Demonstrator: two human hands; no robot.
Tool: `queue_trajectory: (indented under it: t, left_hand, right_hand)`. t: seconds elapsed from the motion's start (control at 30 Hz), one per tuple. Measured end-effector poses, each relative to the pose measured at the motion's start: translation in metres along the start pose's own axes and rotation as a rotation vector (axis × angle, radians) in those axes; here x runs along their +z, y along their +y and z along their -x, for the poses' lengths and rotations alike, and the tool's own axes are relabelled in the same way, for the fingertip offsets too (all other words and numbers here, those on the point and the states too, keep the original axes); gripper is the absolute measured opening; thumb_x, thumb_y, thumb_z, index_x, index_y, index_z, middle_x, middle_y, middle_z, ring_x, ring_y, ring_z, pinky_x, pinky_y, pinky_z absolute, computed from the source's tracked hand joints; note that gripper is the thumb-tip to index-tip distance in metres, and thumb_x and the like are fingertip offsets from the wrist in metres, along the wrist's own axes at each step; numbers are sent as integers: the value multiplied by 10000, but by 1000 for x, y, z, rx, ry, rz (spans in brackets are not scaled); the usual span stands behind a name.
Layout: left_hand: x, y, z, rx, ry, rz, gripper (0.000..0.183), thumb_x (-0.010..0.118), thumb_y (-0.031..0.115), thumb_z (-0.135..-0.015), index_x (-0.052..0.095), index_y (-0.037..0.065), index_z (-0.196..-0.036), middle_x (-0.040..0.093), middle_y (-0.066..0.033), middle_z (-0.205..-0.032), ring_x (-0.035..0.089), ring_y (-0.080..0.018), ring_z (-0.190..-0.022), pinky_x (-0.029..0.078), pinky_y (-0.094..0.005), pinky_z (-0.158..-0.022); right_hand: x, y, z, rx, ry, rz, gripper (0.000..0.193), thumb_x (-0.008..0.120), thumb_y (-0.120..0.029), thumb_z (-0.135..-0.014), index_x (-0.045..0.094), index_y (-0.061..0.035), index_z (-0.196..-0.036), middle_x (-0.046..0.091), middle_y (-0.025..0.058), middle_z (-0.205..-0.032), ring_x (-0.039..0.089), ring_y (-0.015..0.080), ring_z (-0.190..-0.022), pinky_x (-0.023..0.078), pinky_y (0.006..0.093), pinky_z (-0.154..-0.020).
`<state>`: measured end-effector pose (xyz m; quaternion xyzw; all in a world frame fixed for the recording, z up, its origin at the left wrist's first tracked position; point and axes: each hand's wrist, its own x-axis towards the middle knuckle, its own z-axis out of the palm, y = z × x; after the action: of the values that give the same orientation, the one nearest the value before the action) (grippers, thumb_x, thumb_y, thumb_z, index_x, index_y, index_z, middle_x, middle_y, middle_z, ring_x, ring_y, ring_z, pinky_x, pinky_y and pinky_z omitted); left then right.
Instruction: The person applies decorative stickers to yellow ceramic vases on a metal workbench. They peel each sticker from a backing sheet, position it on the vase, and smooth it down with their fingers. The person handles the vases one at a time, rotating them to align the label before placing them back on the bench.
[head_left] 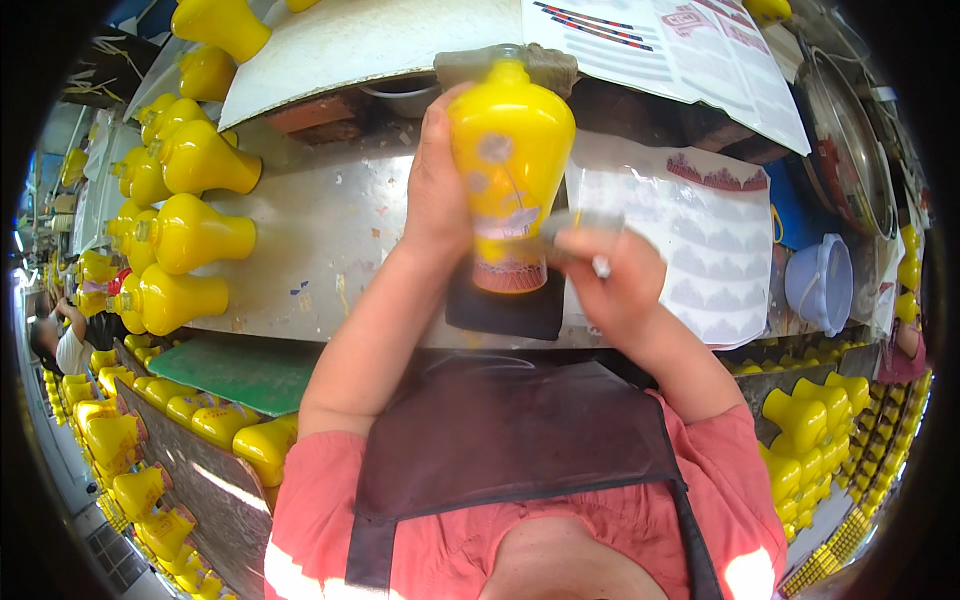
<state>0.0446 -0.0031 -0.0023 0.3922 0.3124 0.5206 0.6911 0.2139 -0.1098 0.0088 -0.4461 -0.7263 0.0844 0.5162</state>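
A glossy yellow vase-shaped bottle (520, 125) stands in front of me, wide at the shoulder, its narrow neck toward the far side. Purple-grey flower decals mark its side, and a reddish patterned band rings its base. My left hand (436, 190) is wrapped round its left side, the fingers mostly hidden behind it. At the lower right side of the bottle, my right hand (625, 280) is closed on a small grey flat tool (592, 221), which is blurred by motion. A dark pad (505, 320) lies under the bottle's base.
Printed decal sheets (700, 260) lie to the right, near a pale blue bucket (820, 285). Several yellow bottles (195, 232) line the left of the metal table (320, 220). A folded cloth (553, 70) sits behind the bottle neck. A green board (235, 375) is at lower left.
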Motion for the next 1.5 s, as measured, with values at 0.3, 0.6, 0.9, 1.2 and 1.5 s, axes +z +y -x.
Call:
queue_trajectory:
  t: [0.3, 0.6, 0.9, 1.2, 1.5]
  left_hand:
    - [11, 25, 12, 26, -72, -37, 712, 201, 586, -1121, 421, 58, -1545, 580, -129, -1429, 566, -234, -1296, 429, -378, -1135]
    - [14, 46, 23, 14, -155, -32, 743, 195, 567, -1128, 390, -3, -1563, 504, -152, -1510, 472, -247, -1399, 325, -389, -1209]
    - [4, 46, 23, 72, -184, -201, 703, 220, 518, -1130, 432, -18, -1534, 485, -137, -1528, 399, -239, -1441, 240, -372, -1237]
    - [5, 42, 23, 193, -193, -390, 749, 154, 524, -1139, 449, -43, -1529, 476, -136, -1553, 363, -250, -1476, 194, -378, -1261]
    - [5, 36, 12, 213, -121, -570, 540, 600, 344, -1008, 514, 61, -1460, 438, -190, -1478, 457, -320, -1375, 359, -389, -1175]
  right_hand:
    - [3, -14, -2, -280, 9, 184, 419, 841, 37, -703, 755, -109, -1086, 752, 114, -922, 723, 293, -755, 576, 379, -638]
    - [-5, -36, -25, -413, -187, 320, 391, 758, -44, -729, 752, -84, -1118, 625, 59, -831, 688, 251, -825, 555, 375, -697]
    - [7, -59, -31, -445, -393, 359, 306, 698, -103, -755, 743, -51, -1053, 525, 39, -759, 617, 241, -793, 494, 378, -712]
    - [0, -69, -44, -491, -571, 408, 347, 776, -187, -786, 719, -117, -1120, 611, 57, -913, 626, 219, -800, 483, 360, -685]
    - [-14, -38, -38, -490, -382, 342, 384, 816, -120, -745, 776, -165, -1124, 586, 7, -820, 595, 201, -707, 455, 344, -601]
